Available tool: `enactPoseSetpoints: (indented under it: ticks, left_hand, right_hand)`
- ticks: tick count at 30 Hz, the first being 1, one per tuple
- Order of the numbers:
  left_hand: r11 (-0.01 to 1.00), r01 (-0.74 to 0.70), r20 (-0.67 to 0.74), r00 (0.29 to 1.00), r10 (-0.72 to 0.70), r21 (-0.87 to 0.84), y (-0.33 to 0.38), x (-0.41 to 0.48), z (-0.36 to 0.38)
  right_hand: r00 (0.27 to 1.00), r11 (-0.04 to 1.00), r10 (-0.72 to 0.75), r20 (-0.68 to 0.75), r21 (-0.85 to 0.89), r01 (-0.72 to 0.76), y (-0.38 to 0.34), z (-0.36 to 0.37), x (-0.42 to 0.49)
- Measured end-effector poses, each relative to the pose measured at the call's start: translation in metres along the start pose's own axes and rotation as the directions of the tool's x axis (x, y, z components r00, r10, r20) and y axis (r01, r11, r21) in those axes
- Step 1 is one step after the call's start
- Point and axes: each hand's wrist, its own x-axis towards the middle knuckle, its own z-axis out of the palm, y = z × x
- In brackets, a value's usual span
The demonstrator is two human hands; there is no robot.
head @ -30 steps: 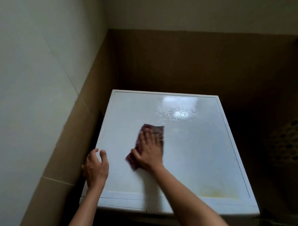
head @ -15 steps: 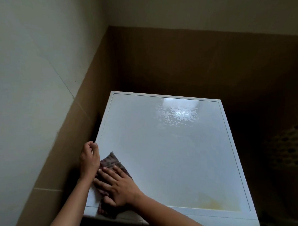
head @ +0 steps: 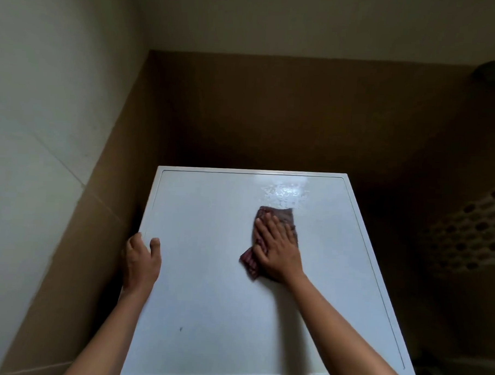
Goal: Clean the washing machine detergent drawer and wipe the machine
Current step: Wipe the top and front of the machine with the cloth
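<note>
The white top of the washing machine [head: 208,285] fills the lower middle of the head view. A dark reddish cloth [head: 282,217] lies flat on it, right of centre. My right hand [head: 277,251] presses down on the cloth with straight fingers spread over it. At the machine's left edge my left hand [head: 141,262] rests with its fingers curled over the rim. A shiny wet patch [head: 283,193] sits just beyond the cloth near the back edge. The detergent drawer is out of sight.
A pale wall [head: 45,121] stands close on the left, with a brown panel [head: 272,109] behind and beside the machine. A perforated basket [head: 471,234] shows dimly at the right edge. A small dark speck [head: 181,329] marks the front left of the top.
My right hand has swept the cloth from the front left corner up and to the right, near the wet patch. My left hand stays at the left rim.
</note>
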Motion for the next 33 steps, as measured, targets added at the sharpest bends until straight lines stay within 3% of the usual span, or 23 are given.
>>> enactPoseSetpoints:
  ticks: [10,18,22,25,30,33]
  left_hand:
    - [0.996,-0.050,0.040,0.998,0.053,-0.069,0.017,0.034,0.005]
    - [0.996,-0.040,0.139,0.989,0.051,-0.075,0.020,0.051,0.005]
    - [0.997,-0.050,0.185,0.981,0.060,-0.060,0.016,0.051,0.006]
    - [0.997,-0.041,0.180,0.982,0.053,-0.068,0.016,0.051,0.006]
    - [0.997,-0.046,0.258,0.964,0.063,-0.069,0.011,0.060,0.000]
    - [0.994,-0.023,0.265,0.963,0.051,-0.110,0.006,0.065,-0.002]
  right_hand:
    - [0.895,0.891,0.440,-0.077,-0.088,-0.445,0.126,-0.031,0.027]
    - [0.717,0.731,0.675,-0.173,0.025,-0.682,0.120,-0.033,0.080]
    - [0.681,0.701,0.707,-0.190,0.062,-0.711,0.103,-0.027,0.119]
    - [0.708,0.726,0.683,-0.181,0.059,-0.685,0.073,-0.019,0.150]
    - [0.820,0.831,0.555,-0.138,0.065,-0.552,-0.007,0.004,0.191]
    - [0.909,0.913,0.406,-0.089,0.063,-0.402,-0.062,0.018,0.204]
